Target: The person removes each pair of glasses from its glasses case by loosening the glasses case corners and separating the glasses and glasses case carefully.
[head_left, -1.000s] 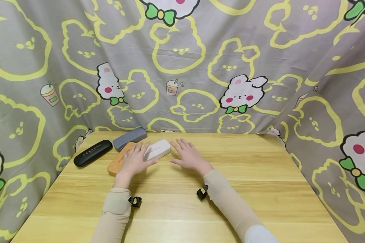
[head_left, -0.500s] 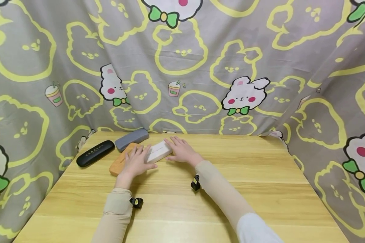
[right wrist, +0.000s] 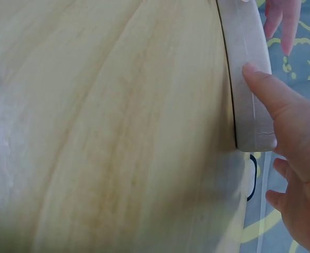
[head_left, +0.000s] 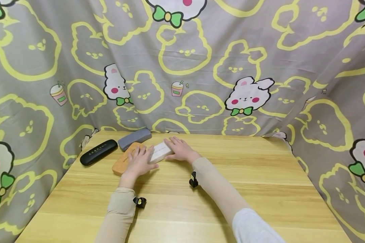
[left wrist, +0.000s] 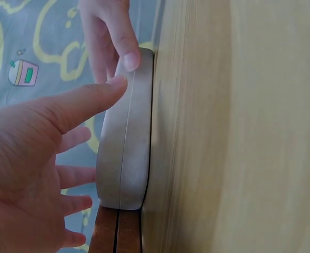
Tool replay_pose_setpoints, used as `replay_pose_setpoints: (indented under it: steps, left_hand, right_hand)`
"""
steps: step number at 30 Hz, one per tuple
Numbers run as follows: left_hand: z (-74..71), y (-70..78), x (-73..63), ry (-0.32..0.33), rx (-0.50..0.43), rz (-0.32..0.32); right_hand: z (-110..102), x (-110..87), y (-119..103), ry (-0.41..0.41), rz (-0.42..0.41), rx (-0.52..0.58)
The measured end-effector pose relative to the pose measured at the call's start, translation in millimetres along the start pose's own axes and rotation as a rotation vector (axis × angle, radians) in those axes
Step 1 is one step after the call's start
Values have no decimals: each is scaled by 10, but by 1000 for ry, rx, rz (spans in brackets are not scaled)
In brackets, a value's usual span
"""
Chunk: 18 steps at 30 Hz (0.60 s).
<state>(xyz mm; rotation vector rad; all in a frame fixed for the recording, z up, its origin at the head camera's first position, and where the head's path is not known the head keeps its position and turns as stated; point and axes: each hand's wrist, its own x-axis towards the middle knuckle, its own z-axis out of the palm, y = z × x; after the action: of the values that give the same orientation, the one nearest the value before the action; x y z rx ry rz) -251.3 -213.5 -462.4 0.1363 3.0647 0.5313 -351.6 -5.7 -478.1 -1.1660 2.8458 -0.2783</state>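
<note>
A white glasses case point(head_left: 160, 151) lies on the wooden table, its left end against an orange glasses case point(head_left: 121, 164). My right hand point(head_left: 181, 150) holds the white case's right end, thumb on the near side and fingers around the far side. In the right wrist view that thumb point(right wrist: 270, 89) touches the side of the white case point(right wrist: 256, 124). My left hand point(head_left: 139, 163) is spread over the orange case with its fingers apart, covering part of it. Its thumb point(left wrist: 94, 103) points toward the white case point(left wrist: 126, 153) in the left wrist view.
Behind the orange case lies a blue-grey glasses case point(head_left: 135, 139). A black glasses case point(head_left: 98, 153) is at the far left of the table point(head_left: 246, 189). A grey patterned curtain point(head_left: 200, 77) hangs along the back and sides.
My right hand has moved left onto the right end of the white glasses case and taken hold there. The left hand stays spread over the orange case. The head view has shifted slightly.
</note>
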Motion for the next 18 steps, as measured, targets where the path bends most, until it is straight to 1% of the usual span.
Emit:
replay_pose_setpoints:
  steps: [8, 12, 18]
  left_hand:
    - [2, 31, 5, -25, -31, -8]
    - [-8, 35, 4, -30, -41, -11]
    - [-9, 35, -6, -38, -45, -6]
  right_hand:
    - [42, 57, 21, -14, 8, 8]
    - [61, 83, 34, -4, 7, 18]
    - [42, 75, 20, -2, 30, 35]
